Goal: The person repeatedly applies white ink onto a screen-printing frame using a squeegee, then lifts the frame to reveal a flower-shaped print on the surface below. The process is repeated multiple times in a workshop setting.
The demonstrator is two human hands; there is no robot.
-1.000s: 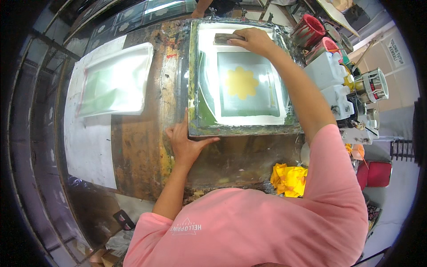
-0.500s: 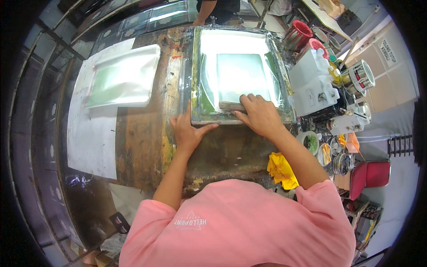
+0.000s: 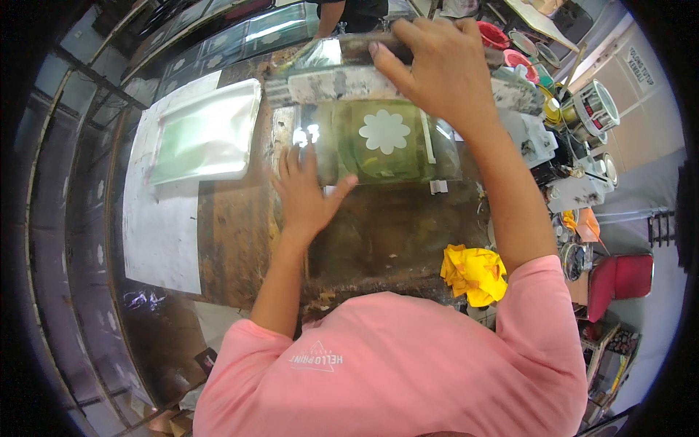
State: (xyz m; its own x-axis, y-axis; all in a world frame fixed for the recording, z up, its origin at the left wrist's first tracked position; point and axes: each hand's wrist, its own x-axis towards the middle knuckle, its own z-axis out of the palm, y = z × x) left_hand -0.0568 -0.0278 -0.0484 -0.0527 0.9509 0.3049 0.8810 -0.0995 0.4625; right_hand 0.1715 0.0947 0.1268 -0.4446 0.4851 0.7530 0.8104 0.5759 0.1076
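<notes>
My right hand (image 3: 451, 73) grips the near edge of a screen printing frame (image 3: 342, 84), which is tilted up from the table. Under it lies a clear, greenish sheet (image 3: 357, 164) with a white flower shape (image 3: 384, 132) printed on it. My left hand (image 3: 302, 197) is spread with its fingers apart beside the sheet's left edge, and it holds nothing. Small white tabs (image 3: 438, 187) sit at the sheet's near edge. The squeegee is out of sight now. Farther left, shiny clear sheets (image 3: 207, 138) rest on white paper (image 3: 164, 247).
A crumpled yellow cloth (image 3: 473, 275) lies at the table's near right edge. Along the right stand a white jug (image 3: 535, 138), a paint can (image 3: 588, 113) and red tubs (image 3: 520, 65). A red chair (image 3: 622, 280) is beyond. Another person's arm (image 3: 330, 18) shows at the far side.
The frame lay flat with my right hand on a squeegee; now that hand has raised its near edge up and away. My left hand has let go of the frame's corner.
</notes>
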